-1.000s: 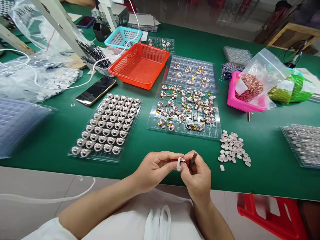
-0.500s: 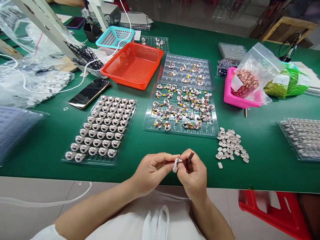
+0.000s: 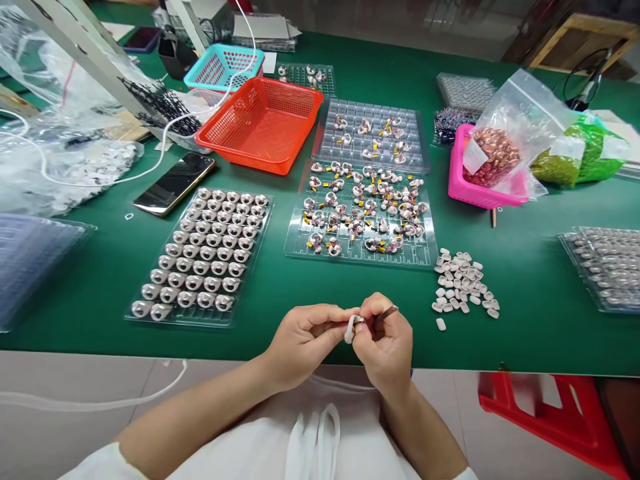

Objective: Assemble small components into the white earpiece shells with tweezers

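Note:
Close to the table's front edge, my left hand (image 3: 305,343) is closed, its thumb and fingers pinching a small white curved earphone piece (image 3: 351,330). Against it sits my right hand (image 3: 387,347), closed around a slim dark brown stick-like tool (image 3: 387,312) whose end sticks out past the fingers. The right thumb and fingertip meet the earphone piece at its right side, where fingers hide part of it. Beyond my hands lies a clear tray of white earphone parts with wires and yellow tabs (image 3: 357,230). Loose small white covers (image 3: 463,277) are spread to the right.
At left, a tray (image 3: 235,319) holds rows of silvery-white shells. A phone (image 3: 175,183), red basket (image 3: 260,157) and blue basket (image 3: 220,80) stand behind it. Right of centre are a pink basket (image 3: 485,193) with bagged copper-coloured parts and a green bag (image 3: 595,153). A white cable (image 3: 165,150) crosses the left.
The brown tool in my right hand has tipped from steep to flatter, pointing more to the right. My left hand keeps its pinch on the earphone piece. The camera view has shifted slightly.

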### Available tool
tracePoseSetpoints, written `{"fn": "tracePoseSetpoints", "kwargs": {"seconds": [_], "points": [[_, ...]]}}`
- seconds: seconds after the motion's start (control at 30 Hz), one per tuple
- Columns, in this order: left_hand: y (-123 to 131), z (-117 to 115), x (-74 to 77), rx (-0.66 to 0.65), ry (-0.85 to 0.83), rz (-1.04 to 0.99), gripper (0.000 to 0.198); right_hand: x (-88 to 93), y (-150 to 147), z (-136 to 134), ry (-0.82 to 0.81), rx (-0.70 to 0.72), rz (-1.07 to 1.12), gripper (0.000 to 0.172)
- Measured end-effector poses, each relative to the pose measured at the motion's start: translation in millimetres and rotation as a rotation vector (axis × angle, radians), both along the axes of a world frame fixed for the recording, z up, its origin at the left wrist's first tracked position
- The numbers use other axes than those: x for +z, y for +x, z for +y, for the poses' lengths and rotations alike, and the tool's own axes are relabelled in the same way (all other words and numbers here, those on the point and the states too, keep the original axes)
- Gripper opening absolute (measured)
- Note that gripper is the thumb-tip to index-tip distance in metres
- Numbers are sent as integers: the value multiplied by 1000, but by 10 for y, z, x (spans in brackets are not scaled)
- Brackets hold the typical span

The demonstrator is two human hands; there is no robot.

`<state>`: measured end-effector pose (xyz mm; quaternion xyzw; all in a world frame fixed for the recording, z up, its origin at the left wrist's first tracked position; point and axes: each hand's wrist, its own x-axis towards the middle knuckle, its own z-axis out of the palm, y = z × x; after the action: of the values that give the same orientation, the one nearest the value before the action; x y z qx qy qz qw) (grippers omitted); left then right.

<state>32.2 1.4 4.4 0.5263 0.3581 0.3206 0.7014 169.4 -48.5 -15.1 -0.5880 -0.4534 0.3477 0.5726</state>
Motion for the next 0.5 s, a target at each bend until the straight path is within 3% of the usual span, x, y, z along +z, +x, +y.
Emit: {"fn": "tracePoseSetpoints", "kwargs": {"seconds": [0.17, 0.33, 0.5], "points": [[-56, 52, 10, -42, 123, 103, 20, 19, 50, 21, -51, 40, 20, 16], [-145, 197, 126, -196, 246, 243, 20, 99, 202, 54, -252, 274, 40, 12], [-135, 226, 146, -175, 209, 231, 27, 166, 223, 100, -283, 248, -2, 9]]}}
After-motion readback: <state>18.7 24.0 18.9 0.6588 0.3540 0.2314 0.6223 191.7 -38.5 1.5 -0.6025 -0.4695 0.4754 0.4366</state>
